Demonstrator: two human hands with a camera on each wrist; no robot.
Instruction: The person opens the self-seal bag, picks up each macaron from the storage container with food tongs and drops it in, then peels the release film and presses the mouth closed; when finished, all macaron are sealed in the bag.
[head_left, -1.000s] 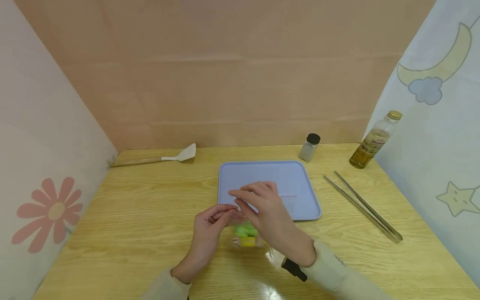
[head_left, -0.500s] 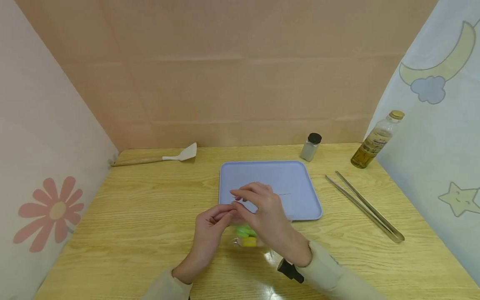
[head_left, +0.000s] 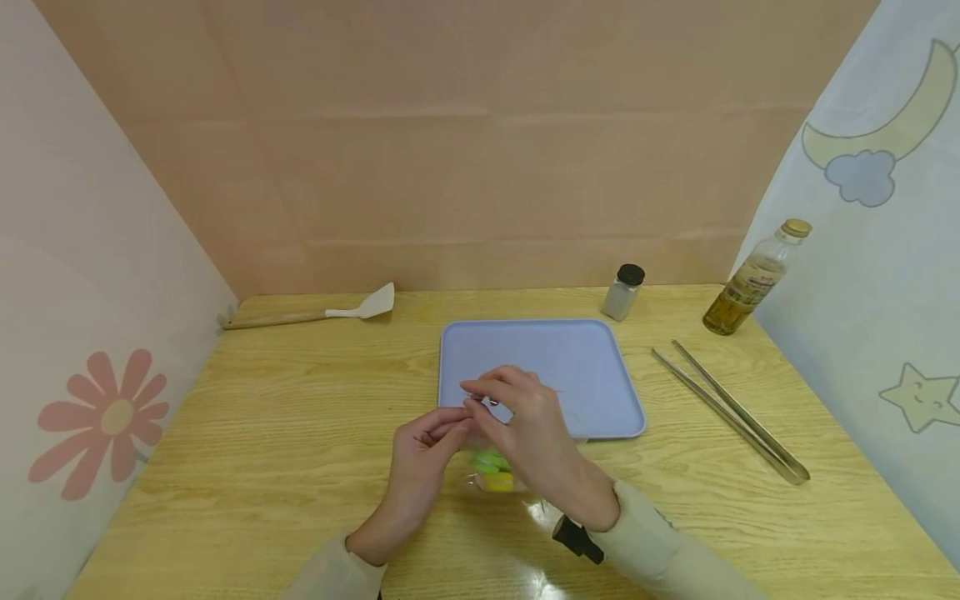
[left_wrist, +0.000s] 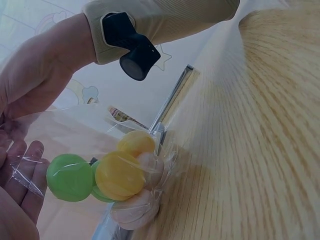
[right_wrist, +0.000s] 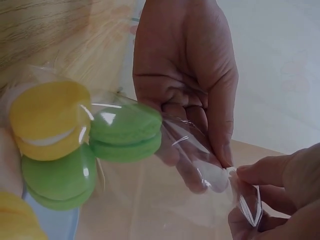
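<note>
A clear plastic bag (left_wrist: 65, 125) hangs from both hands near the front of the tray, its bottom close over the table. Inside are green macarons (right_wrist: 127, 132), yellow macarons (right_wrist: 50, 120) and pale pinkish macarons (left_wrist: 135, 207). My left hand (head_left: 423, 458) pinches the bag's gathered upper edge between thumb and fingers. Right beside those fingertips, my right hand (head_left: 536, 429) pinches the same edge, as the right wrist view shows. In the head view the right hand covers part of the bag.
Behind the hands lies a blue tray (head_left: 555, 354). A white spatula (head_left: 367, 304) is at the back left. At the right are a black-capped jar (head_left: 621, 296), a tilted oil bottle (head_left: 753, 283) and metal tongs (head_left: 738, 421). Patterned walls border the table (head_left: 300, 400).
The right thumb has come in slightly leftward to the left fingertips at the bag's edge. The left hand and the bag stay nearly in place.
</note>
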